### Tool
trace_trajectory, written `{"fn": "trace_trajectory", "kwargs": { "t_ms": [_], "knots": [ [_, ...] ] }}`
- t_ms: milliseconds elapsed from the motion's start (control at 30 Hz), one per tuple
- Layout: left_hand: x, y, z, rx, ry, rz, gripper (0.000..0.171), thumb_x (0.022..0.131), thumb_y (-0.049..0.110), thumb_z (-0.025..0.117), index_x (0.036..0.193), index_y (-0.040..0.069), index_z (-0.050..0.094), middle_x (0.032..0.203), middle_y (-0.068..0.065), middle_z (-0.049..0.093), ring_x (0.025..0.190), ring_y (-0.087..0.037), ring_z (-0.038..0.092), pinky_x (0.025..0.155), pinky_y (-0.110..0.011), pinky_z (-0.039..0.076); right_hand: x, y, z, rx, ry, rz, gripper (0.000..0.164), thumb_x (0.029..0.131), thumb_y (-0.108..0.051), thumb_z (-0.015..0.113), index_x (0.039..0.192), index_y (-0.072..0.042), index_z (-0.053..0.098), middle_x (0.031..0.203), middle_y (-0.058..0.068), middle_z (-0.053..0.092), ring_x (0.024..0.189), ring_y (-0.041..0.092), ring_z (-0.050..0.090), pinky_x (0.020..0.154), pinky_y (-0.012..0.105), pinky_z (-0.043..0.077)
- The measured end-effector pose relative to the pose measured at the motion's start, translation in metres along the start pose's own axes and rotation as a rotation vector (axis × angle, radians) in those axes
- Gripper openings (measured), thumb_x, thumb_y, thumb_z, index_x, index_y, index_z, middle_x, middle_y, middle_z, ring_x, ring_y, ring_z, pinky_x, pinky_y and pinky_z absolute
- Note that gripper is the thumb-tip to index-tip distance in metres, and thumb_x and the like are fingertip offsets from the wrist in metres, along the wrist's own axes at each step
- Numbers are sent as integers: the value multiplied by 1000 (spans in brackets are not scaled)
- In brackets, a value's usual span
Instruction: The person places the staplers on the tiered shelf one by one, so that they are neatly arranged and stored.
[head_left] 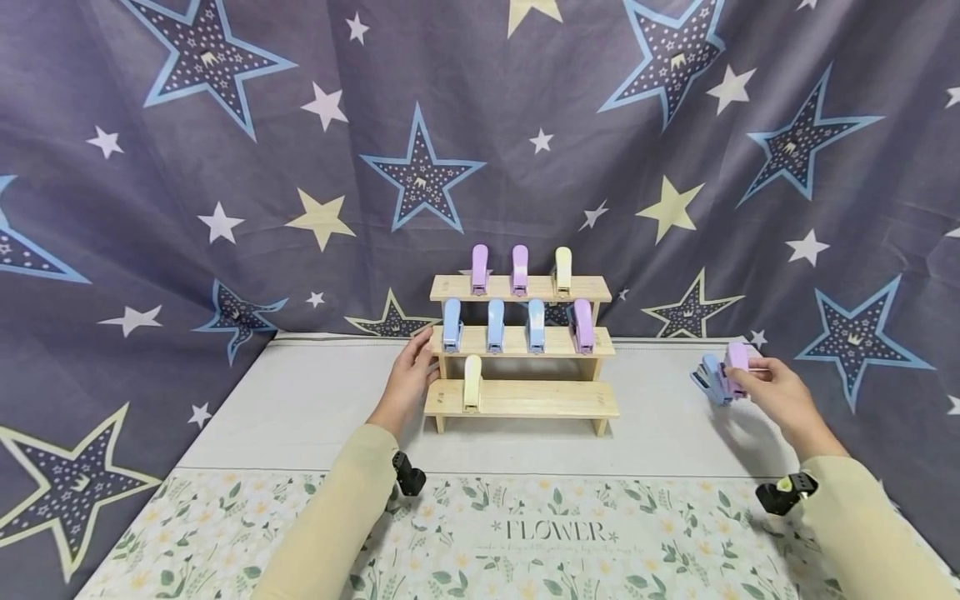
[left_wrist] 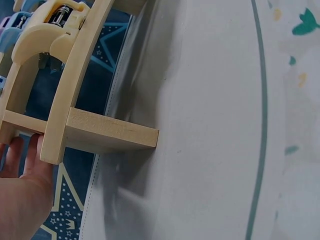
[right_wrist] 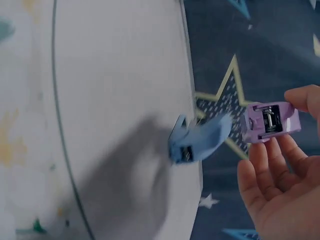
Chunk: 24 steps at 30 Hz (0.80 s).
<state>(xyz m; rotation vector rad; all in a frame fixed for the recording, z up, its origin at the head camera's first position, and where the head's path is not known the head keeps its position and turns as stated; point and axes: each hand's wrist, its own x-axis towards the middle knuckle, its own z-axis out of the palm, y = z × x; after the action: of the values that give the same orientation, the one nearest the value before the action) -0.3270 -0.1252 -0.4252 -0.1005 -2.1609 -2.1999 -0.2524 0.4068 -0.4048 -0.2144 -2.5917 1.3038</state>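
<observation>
My right hand [head_left: 780, 398] pinches a lilac stapler [right_wrist: 272, 121] between thumb and fingers, on the right side of the table. Close beside it, a light blue stapler [head_left: 711, 379] leans at an angle; in the right wrist view its far end is blurred. My left hand [head_left: 408, 375] touches the left end of a three-step wooden rack [head_left: 555, 400], fingertips at the middle step. On the top step stand two lilac staplers [head_left: 520, 271] and a cream one [head_left: 563, 271]. The middle step bears several blue staplers [head_left: 496, 325] and a lilac one [head_left: 583, 325]; a cream stapler [head_left: 472, 383] stands on the bottom step.
The rack stands on a white tabletop [head_left: 300, 408] near its back edge. A floral cloth with lettering [head_left: 555, 533] covers the front. Behind hangs a dark star-patterned curtain [head_left: 300, 167], right behind the rack.
</observation>
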Motion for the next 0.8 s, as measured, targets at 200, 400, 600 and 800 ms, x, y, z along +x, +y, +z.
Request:
{"fn": "trace_trajectory", "kwargs": {
  "t_ms": [200, 400, 600, 800],
  "knots": [
    [0, 0, 0, -11, 1, -6, 48, 111, 24, 38, 158, 14, 32, 151, -16, 40, 134, -33, 45, 112, -47, 42, -7, -21, 12, 15, -80, -96, 48, 99, -27, 61, 123, 13, 48, 90, -1, 58, 75, 1, 52, 63, 17, 48],
    [-1, 0, 1, 13, 5, -9, 48, 111, 25, 37, 158, 15, 33, 151, -14, 40, 134, -31, 45, 111, -42, 44, -18, -43, 24, -57, -181, -135, 45, 98, -27, 64, 118, 11, 52, 95, 9, 63, 80, 9, 56, 66, 21, 51],
    [-2, 0, 1, 6, 2, 1, 47, 111, 24, 37, 157, 15, 33, 150, -15, 41, 133, -33, 46, 111, -44, 44, -31, -68, 43, -84, -260, -162, 42, 95, -31, 69, 112, 5, 55, 95, 10, 64, 84, 16, 57, 70, 24, 50],
    [-2, 2, 0, -20, -12, -7, 49, 111, 25, 37, 158, 16, 31, 153, -16, 37, 136, -34, 43, 113, -46, 40, -37, -91, 67, -44, -310, -226, 38, 92, -29, 73, 107, 2, 57, 92, 8, 64, 83, 18, 57, 70, 26, 51]
  ]
}}
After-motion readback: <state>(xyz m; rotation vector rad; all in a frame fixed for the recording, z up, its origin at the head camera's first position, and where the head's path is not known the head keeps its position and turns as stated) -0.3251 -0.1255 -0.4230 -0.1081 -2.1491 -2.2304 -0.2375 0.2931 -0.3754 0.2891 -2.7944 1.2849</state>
